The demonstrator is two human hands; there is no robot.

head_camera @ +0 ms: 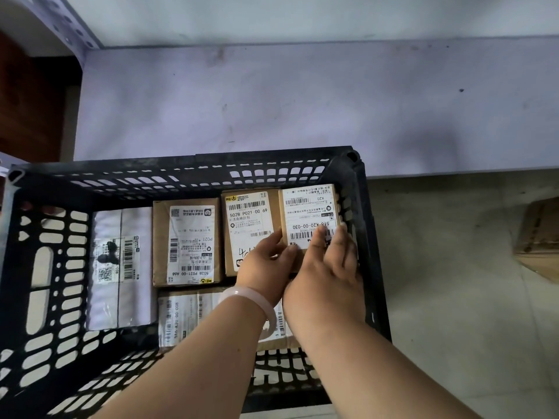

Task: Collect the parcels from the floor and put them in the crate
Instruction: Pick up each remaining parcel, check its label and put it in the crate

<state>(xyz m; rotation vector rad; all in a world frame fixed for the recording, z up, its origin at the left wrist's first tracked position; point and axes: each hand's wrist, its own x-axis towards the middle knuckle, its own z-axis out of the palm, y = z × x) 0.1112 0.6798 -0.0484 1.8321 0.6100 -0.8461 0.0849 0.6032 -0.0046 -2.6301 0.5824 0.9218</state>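
A black slotted plastic crate [193,164] fills the lower left. Inside it lie a white plastic-wrapped parcel [121,267], a brown box [187,240], a second brown box [248,225] and a flat labelled parcel [187,319] nearer me. In the crate's far right corner sits a small brown box [310,213] with a white label. My left hand [266,267], with a pale bangle on its wrist, grips that box's left edge. My right hand [329,267] grips its near right side, fingers over the label.
A pale grey shelf board [302,101] runs behind the crate, with a perforated metal upright [60,22] at the top left. Another brown cardboard box [541,237] lies on the light floor [453,297] at the right edge.
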